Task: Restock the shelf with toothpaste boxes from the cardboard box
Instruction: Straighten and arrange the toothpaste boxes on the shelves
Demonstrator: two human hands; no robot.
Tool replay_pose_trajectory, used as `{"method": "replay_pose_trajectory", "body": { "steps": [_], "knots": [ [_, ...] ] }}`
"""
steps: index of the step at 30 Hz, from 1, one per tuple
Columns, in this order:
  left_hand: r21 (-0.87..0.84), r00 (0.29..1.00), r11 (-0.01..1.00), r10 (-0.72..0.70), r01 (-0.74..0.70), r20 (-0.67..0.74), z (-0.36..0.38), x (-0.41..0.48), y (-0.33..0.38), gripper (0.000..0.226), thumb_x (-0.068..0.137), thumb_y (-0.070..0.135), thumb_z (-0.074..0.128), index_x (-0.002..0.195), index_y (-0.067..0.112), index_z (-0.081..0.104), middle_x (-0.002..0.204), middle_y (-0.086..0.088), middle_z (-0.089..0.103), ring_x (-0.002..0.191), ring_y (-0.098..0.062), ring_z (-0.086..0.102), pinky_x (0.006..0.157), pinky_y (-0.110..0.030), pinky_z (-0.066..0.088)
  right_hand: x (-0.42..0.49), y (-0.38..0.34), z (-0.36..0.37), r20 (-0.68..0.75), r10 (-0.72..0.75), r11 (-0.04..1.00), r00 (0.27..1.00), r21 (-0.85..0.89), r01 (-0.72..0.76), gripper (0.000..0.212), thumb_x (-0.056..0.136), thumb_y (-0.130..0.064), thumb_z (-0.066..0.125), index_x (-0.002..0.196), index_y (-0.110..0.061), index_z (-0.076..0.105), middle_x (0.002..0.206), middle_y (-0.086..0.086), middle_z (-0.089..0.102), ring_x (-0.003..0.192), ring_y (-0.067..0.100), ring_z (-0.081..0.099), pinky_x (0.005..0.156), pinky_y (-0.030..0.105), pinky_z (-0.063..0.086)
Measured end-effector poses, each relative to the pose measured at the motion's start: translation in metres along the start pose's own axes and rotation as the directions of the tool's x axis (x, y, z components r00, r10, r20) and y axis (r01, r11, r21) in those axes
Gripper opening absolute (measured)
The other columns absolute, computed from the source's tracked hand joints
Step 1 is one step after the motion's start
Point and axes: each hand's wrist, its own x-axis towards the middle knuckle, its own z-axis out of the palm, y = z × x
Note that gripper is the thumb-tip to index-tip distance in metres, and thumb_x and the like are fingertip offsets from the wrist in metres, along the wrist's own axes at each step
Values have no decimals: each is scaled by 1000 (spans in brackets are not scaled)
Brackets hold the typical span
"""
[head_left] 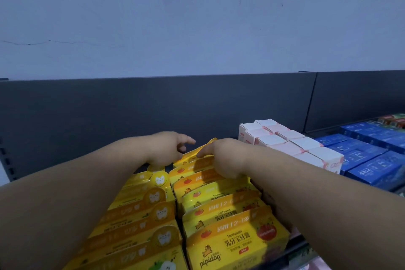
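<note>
Left hand (168, 149): loose, holding nothing, behind the left row of boxes (140, 215). Rearmost toothpaste box (197, 153): tilted, between both hands, long edge across the shelf (109, 112). Right hand (223, 158): nearer, fingers along its top edge; pinch unconfirmed.

We read "pipidog" and "Toothpaste" on the nearest yellow toothpaste box (230, 245), beside Chinese characters we cannot make out.
</note>
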Motion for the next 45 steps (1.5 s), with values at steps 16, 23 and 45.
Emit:
{"method": "replay_pose_trajectory", "body": {
  "steps": [16,23,45],
  "knots": [
    [-132,967,971,-216,199,-136,19,-54,39,62,89,48,59,144,41,31,140,9,47,122,-13,49,98,-30,45,29,35,-60,94,-338,905,937,-242,350,55,98,-17,53,148,-34,35,146,-1,47,132,20,44,105,33,35],
    [-113,905,925,-379,364,-195,38,-56,60,62,91,56,49,146,40,27,147,7,40,130,-19,42,106,-38,37,75,36,-48,237,-388,815,891,-363,452,62,98,-21,54,152,-29,25,150,3,39,135,25,40,110,40,38],
    [-91,904,927,-374,363,-209,52,-55,58,64,87,64,47,144,38,32,147,8,40,130,-17,42,106,-39,40,118,18,-28,245,-565,724,787,-309,616,25,99,-25,51,121,-30,64,115,-2,64,99,20,66,85,35,58]
  ]
}}
